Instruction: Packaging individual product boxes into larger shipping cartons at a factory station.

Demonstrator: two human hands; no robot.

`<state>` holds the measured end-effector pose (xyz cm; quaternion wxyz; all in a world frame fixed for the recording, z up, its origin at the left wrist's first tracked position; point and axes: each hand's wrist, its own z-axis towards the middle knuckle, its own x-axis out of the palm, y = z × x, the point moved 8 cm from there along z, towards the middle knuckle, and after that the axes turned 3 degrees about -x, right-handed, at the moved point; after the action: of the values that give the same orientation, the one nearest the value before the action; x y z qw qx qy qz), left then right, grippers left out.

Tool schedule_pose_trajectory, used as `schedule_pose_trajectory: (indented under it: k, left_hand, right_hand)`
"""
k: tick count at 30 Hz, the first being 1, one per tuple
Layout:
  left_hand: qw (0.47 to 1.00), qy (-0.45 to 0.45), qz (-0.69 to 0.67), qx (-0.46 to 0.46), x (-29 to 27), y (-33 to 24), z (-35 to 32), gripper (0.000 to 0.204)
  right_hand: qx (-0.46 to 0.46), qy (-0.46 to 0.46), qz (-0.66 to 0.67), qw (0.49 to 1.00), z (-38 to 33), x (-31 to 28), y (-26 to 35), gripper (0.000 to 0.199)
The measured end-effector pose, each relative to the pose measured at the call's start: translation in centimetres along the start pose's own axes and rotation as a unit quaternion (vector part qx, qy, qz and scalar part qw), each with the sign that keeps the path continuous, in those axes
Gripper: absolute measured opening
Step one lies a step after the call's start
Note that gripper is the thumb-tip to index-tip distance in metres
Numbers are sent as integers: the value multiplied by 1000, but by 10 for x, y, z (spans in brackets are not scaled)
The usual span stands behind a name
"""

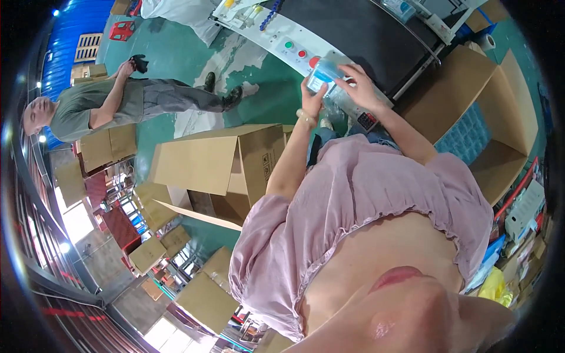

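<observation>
Holding a blue-labelled clear package (323, 75) by the white control panel (273, 40)

Left hand (313, 102), palm turned inward, has its fingers closed around the package's near side; right hand (364, 93) angles in, fingers half-spread at its right edge, their grip unclear.

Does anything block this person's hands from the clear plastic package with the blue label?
Nothing visible does: the left hand holds the clear plastic package, and the right hand is right at its right side.

Clear package (333, 67), blue-and-white label (321, 79)
</observation>
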<state>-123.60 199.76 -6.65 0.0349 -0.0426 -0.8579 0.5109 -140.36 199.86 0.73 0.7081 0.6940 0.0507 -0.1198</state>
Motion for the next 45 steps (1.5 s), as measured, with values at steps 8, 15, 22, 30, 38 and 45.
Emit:
schedule_pose_trajectory:
  k: [8, 15, 22, 30, 38, 45]
  left_hand:
    - [949, 129, -268, 106, 29, -97, -45, 57]
    - [903, 226, -363, -34, 51, -96, -56, 52]
    - [866, 305, -342, -202, 84, -94, -86, 47]
    - [779, 322, -508, -176, 85, -103, -78, 44]
    - [813, 306, -443, -222, 77, -115, -86, 47]
    - [914, 254, -259, -184, 61, -98, -80, 47]
  right_hand:
    - [-350, -47, -53, 934, -24, -37, 149, 28]
    - [-422, -74, -29, 903, -25, -60, 166, 19]
    - [-203, -65, -17, 977, 30, -67, 123, 15]
    - [-89, 10, 44, 995, 2, -56, 115, 13]
    - [-368, 73, -192, 907, -23, -45, 169, 11]
    - [-428, 164, -164, 874, -33, -29, 167, 13]
